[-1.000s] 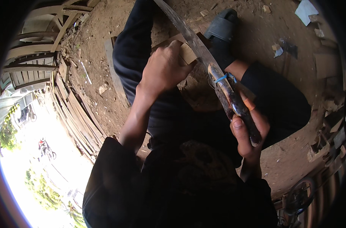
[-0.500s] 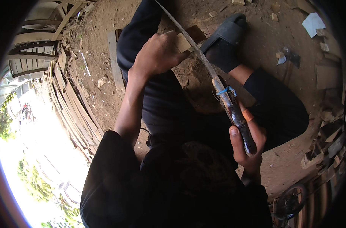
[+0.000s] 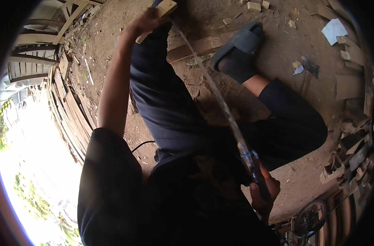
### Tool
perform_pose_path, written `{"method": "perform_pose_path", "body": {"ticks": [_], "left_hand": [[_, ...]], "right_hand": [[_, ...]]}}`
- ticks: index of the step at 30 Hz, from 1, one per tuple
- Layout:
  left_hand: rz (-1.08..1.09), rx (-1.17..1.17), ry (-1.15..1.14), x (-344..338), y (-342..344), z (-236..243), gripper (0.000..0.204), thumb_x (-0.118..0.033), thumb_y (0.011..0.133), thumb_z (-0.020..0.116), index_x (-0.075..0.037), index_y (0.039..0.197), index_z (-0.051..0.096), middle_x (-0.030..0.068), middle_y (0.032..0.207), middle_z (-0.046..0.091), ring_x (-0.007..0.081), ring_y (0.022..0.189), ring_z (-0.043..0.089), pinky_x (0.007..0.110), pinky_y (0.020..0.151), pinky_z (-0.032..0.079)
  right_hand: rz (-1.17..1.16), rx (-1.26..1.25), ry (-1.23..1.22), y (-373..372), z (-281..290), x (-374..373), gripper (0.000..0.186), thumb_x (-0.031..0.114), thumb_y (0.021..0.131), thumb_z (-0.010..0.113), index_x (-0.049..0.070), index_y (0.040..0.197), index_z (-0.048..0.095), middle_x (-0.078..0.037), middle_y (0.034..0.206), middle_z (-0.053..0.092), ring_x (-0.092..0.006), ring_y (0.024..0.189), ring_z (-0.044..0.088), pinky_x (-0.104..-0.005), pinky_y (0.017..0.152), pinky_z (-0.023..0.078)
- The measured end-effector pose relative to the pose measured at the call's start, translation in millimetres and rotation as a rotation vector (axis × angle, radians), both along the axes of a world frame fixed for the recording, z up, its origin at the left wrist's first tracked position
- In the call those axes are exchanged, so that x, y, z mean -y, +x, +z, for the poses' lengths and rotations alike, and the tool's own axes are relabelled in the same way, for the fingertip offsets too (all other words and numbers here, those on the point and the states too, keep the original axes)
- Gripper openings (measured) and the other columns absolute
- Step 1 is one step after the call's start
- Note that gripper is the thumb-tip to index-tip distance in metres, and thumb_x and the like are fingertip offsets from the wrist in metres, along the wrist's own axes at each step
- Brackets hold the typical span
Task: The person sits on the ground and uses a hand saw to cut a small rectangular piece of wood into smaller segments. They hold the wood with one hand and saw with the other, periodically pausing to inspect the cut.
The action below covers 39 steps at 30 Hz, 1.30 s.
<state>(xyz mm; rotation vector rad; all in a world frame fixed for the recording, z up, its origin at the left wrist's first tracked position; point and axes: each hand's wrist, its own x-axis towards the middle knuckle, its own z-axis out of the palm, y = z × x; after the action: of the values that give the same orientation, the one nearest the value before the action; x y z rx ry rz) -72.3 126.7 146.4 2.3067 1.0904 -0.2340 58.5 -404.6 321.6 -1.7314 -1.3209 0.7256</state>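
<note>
At the top of the head view, my left hand [image 3: 146,20] grips a light wooden piece [image 3: 165,9] beside my outstretched leg, its arm reaching up the left. My right hand [image 3: 266,188] is closed round the dark handle of a long saw [image 3: 224,104], bound with blue cord near the blade. The blade slants up and left between my legs, its far end near the wood in my left hand. A reddish-brown plank [image 3: 201,46] lies on the dirt beyond the blade, next to my foot in a grey slide sandal [image 3: 246,39].
Stacked boards [image 3: 66,115] line the left, beside a bright opening. Small wood blocks [image 3: 254,6], paper scraps [image 3: 331,32] and dark plastic lie on the dirt [image 3: 293,180]. Offcuts [image 3: 353,143] pile at the right; a dark wheel [image 3: 312,217] shows at lower right.
My left hand and the wooden piece have moved up and left, away from between my legs. My right hand with the saw has shifted down and slightly left.
</note>
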Motion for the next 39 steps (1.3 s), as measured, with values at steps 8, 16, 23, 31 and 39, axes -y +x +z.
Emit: {"method": "perform_pose_path", "body": {"ticks": [8, 16, 23, 31, 39], "left_hand": [[-0.172, 0.254, 0.188, 105.2, 40.5, 110.7, 0.047, -0.031, 0.076, 0.076, 0.002, 0.106, 0.063, 0.0209, 0.076, 0.066, 0.0326, 0.074, 0.068, 0.04, 0.07, 0.053], [-0.359, 0.199, 0.143, 164.5, 37.6, 188.8, 0.055, -0.011, 0.063, 0.078, -0.004, 0.115, 0.063, 0.0197, 0.086, 0.068, 0.0347, 0.082, 0.068, 0.04, 0.071, 0.055], [-0.4, 0.245, 0.17, 173.5, 35.1, 198.6, 0.03, -0.012, 0.065, 0.076, 0.001, 0.088, 0.063, 0.0213, 0.076, 0.066, 0.0373, 0.079, 0.067, 0.043, 0.07, 0.055], [-0.404, 0.171, 0.097, 176.8, 43.4, 195.0, 0.029, -0.011, 0.066, 0.075, 0.002, 0.089, 0.062, 0.0215, 0.075, 0.066, 0.0366, 0.079, 0.069, 0.043, 0.071, 0.057], [-0.412, 0.121, 0.033, 177.5, 45.0, 195.3, 0.054, -0.011, 0.063, 0.078, -0.002, 0.114, 0.062, 0.0211, 0.078, 0.066, 0.0353, 0.077, 0.067, 0.042, 0.069, 0.054]], "right_hand": [[-0.401, -0.555, 0.259, 19.7, -18.5, -35.7, 0.047, 0.022, 0.102, 0.036, -0.015, 0.13, 0.038, -0.004, 0.057, 0.04, -0.0099, 0.041, 0.034, -0.0232, 0.042, 0.039], [-0.755, -0.928, 0.199, 48.4, -82.9, -91.1, 0.04, 0.025, 0.101, 0.039, -0.004, 0.127, 0.048, 0.001, 0.053, 0.031, -0.0081, 0.039, 0.031, -0.0242, 0.04, 0.032], [-0.933, -1.03, 0.078, 49.1, -127.2, -91.8, 0.031, 0.024, 0.098, 0.049, 0.001, 0.115, 0.059, 0.003, 0.054, 0.031, -0.0084, 0.039, 0.033, -0.0263, 0.04, 0.033], [-1.003, -0.995, 0.03, 46.3, -134.4, -91.2, 0.029, 0.031, 0.098, 0.049, 0.003, 0.102, 0.059, 0.003, 0.053, 0.031, -0.0093, 0.039, 0.031, -0.0263, 0.04, 0.031], [-0.989, -1.033, 0.062, 46.8, -132.4, -92.2, 0.026, 0.027, 0.097, 0.051, 0.002, 0.103, 0.059, 0.003, 0.053, 0.032, -0.0086, 0.039, 0.034, -0.0265, 0.04, 0.033]]}}
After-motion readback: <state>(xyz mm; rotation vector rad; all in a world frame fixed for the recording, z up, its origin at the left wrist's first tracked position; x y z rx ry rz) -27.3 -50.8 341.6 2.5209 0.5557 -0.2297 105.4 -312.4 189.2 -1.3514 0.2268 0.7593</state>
